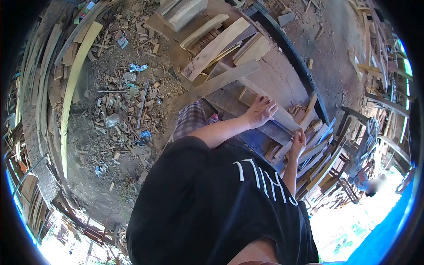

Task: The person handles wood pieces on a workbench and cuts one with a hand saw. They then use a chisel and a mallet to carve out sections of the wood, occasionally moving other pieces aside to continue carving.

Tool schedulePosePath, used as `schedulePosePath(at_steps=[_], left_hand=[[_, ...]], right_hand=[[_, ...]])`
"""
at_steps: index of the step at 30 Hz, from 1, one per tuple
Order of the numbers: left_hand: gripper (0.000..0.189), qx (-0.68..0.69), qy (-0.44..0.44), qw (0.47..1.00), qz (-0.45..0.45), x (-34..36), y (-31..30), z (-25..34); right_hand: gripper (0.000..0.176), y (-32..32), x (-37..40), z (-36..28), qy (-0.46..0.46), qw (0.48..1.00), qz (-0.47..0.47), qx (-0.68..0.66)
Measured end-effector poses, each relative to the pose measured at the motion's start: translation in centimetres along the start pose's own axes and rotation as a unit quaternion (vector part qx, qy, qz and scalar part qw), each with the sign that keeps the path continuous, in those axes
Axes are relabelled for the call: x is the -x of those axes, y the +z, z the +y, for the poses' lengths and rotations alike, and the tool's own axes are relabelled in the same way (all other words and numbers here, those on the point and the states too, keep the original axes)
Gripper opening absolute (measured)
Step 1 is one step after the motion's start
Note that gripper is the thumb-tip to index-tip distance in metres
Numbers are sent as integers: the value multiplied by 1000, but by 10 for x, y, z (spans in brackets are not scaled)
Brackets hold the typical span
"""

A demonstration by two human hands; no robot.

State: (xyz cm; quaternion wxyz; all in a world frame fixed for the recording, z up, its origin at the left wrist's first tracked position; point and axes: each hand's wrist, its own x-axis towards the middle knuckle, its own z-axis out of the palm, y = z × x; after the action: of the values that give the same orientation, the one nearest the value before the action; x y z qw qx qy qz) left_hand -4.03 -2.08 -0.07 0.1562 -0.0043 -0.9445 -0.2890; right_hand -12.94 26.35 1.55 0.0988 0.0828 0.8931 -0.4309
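My left hand (263, 111) rests with bent fingers on a wooden board (285, 119) in front of my body. My right hand (298, 142) has its fingers closed at the right end of the same board. A shorter wood block (248, 96) lies against the board, close to my left fingers. Beneath is a dark wooden work surface (225, 98). A long narrow plank (221, 83) crosses beyond my left forearm. Parts of both palms and thumbs are hidden.
Cut boards (216, 48) lie beyond my hands beside a dark curved beam (289, 51). Stacked offcuts (316, 154) crowd the right side. Wood scraps and litter (128, 101) cover the ground at left, near a long yellow plank (73, 88). Another person (364, 183) is at far right.
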Motion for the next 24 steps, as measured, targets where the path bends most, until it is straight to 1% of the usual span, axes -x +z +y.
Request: schedulePosePath(at_steps=[4,6,10,12,19,21,24], left_hand=[[46,16,1,1000,-9,-2,0,-1],[45,24,4,1000,-18,-3,-1,-2],[46,18,3,1000,-11,-4,1,-3],[47,16,3,999,-27,-5,1,-3],[48,14,-1,1000,-14,-6,4,-3],[48,16,-3,999,-28,-7,2,-3],[47,29,0,999,-26,-9,2,-4]], right_hand=[[50,1,2,-2,-14,1000,5,12],[49,1,2,-2,-7,1000,7,4],[49,2,1,0,1,1000,7,9],[48,2,2,0,-12,1000,7,1],[47,4,4,-6,-4,1000,11,5],[50,2,6,-13,-14,999,-17,22],[52,4,9,-25,-19,999,-27,42]])
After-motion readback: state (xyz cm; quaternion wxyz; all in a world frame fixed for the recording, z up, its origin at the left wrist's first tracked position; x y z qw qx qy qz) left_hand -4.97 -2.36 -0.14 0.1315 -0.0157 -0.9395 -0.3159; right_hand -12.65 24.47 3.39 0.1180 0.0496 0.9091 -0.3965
